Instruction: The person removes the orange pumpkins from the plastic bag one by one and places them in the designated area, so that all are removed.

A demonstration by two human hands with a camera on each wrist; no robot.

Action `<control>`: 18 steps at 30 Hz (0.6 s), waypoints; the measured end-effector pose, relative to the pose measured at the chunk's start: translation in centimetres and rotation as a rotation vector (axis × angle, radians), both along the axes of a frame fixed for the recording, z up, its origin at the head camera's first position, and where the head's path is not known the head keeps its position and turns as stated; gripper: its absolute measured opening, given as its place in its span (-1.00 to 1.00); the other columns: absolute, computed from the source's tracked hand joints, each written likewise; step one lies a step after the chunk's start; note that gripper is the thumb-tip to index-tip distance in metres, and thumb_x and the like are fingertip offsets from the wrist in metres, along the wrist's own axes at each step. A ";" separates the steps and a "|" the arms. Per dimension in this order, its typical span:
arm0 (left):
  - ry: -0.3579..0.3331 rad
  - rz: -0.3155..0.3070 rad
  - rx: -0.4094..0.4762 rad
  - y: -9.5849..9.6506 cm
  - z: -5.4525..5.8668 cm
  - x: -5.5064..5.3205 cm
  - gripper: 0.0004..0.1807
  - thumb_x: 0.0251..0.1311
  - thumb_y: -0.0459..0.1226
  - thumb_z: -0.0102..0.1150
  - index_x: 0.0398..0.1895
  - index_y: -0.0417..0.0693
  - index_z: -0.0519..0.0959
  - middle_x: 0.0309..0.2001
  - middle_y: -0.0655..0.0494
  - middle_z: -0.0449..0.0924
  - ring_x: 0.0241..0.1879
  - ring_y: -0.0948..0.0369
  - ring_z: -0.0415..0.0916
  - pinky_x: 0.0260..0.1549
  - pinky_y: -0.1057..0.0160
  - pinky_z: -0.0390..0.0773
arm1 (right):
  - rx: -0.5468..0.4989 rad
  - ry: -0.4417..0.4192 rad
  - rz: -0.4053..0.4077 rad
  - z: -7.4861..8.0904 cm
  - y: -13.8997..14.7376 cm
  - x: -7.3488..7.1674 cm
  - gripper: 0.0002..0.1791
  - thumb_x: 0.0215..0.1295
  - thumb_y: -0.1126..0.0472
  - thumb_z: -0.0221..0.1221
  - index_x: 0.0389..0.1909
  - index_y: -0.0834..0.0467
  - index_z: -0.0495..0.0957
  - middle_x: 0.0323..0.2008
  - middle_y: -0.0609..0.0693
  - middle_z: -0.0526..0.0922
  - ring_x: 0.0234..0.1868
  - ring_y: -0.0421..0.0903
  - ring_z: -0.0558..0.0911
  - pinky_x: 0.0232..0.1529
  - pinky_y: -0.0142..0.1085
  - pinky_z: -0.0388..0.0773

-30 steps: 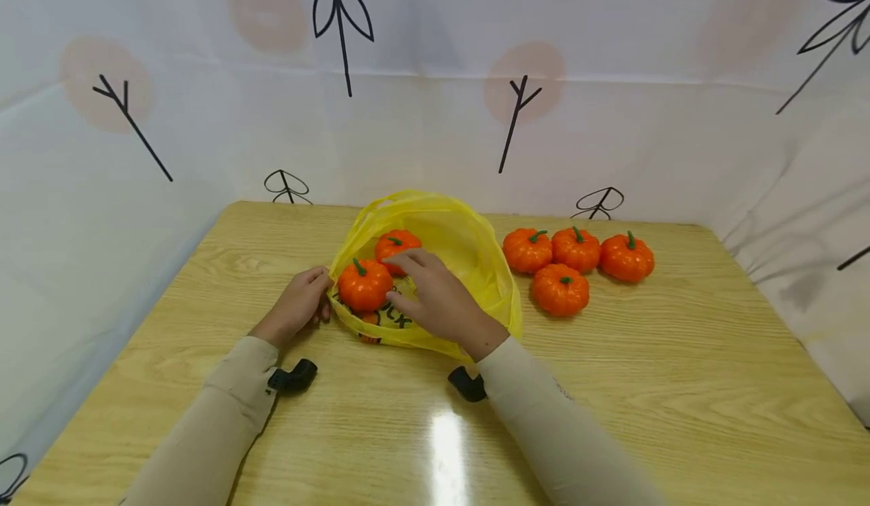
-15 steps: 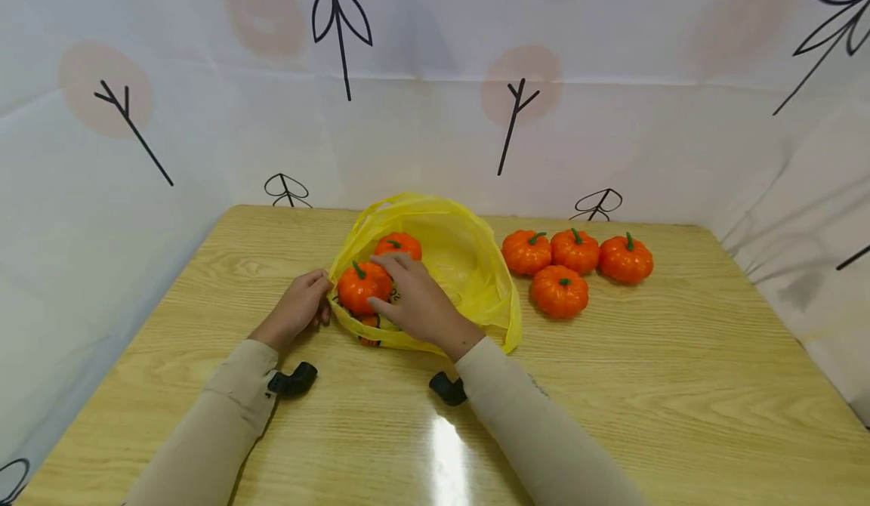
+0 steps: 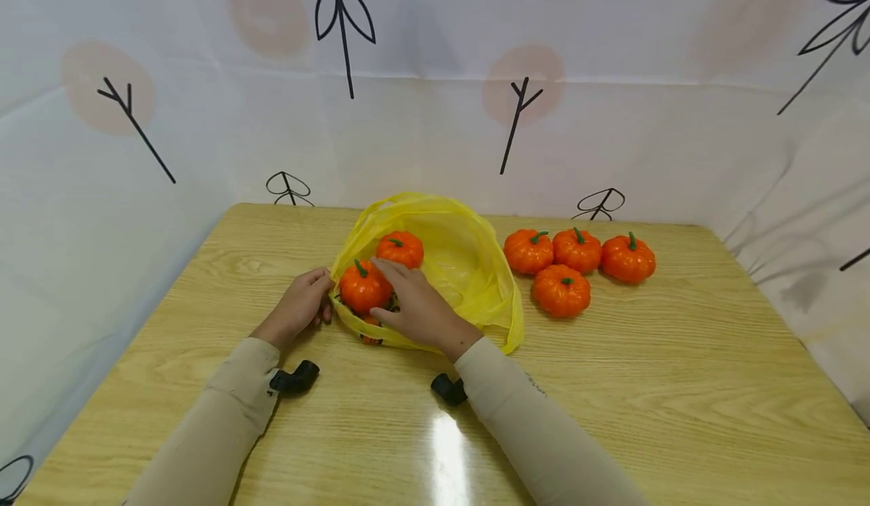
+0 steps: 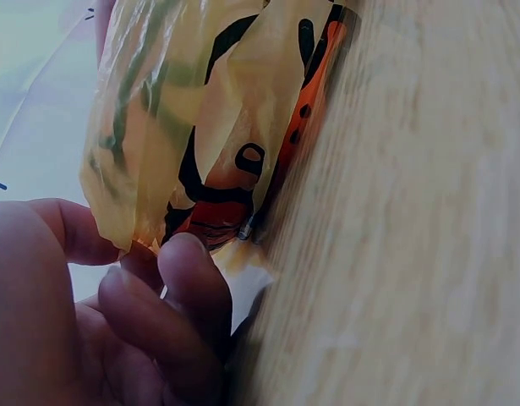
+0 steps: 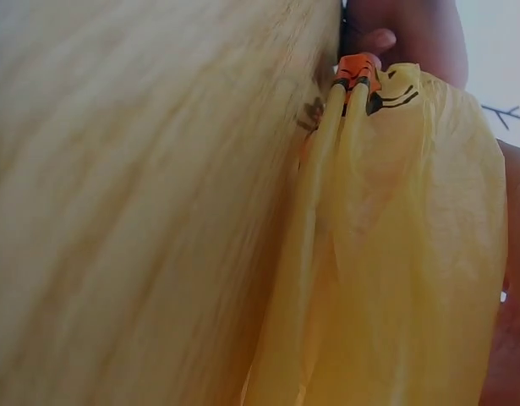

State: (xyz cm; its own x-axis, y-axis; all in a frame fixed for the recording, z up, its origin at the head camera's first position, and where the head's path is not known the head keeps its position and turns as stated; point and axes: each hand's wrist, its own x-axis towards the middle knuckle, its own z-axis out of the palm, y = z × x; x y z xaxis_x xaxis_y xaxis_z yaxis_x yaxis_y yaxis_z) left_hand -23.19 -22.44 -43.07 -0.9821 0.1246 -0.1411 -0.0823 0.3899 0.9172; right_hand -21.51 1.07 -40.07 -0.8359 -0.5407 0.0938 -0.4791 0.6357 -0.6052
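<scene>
A yellow plastic bag (image 3: 469, 264) lies on the table with its mouth spread wide. Inside sit two small orange pumpkins with green stems, a front pumpkin (image 3: 363, 288) at the left and a rear pumpkin (image 3: 401, 248) just behind. My left hand (image 3: 299, 302) pinches the bag's left edge between thumb and fingers; the left wrist view shows the film (image 4: 183, 127) gathered at the fingertips. My right hand (image 3: 418, 302) reaches into the bag, thumb and fingers spread at the right side of the front pumpkin. In the right wrist view, the bag hides most of that hand.
Several more orange pumpkins stand close together right of the bag, among them a nearest pumpkin (image 3: 561, 291) and an outermost pumpkin (image 3: 628, 258). The wooden table (image 3: 680, 385) ends at a patterned white cloth (image 3: 421, 136) behind. Dark wrist mounts (image 3: 294, 377) hang below both sleeves.
My right hand has moved left inside the bag, to the side of the front pumpkin. The left hand keeps its place at the bag's edge, and the pumpkins stay put.
</scene>
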 end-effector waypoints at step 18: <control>0.019 -0.012 -0.005 -0.1 -0.2 -0.1 -0.74 0.47 -0.23 -0.21 -0.41 -0.13 0.33 -0.69 0.07 0.43 -0.70 0.23 0.35 -0.70 0.31 0.41 | -0.008 0.017 0.004 -0.3 -0.1 -0.1 -0.35 0.37 0.02 0.25 0.41 0.13 0.33 0.42 0.04 0.26 0.26 0.01 0.54 0.30 -0.16 0.50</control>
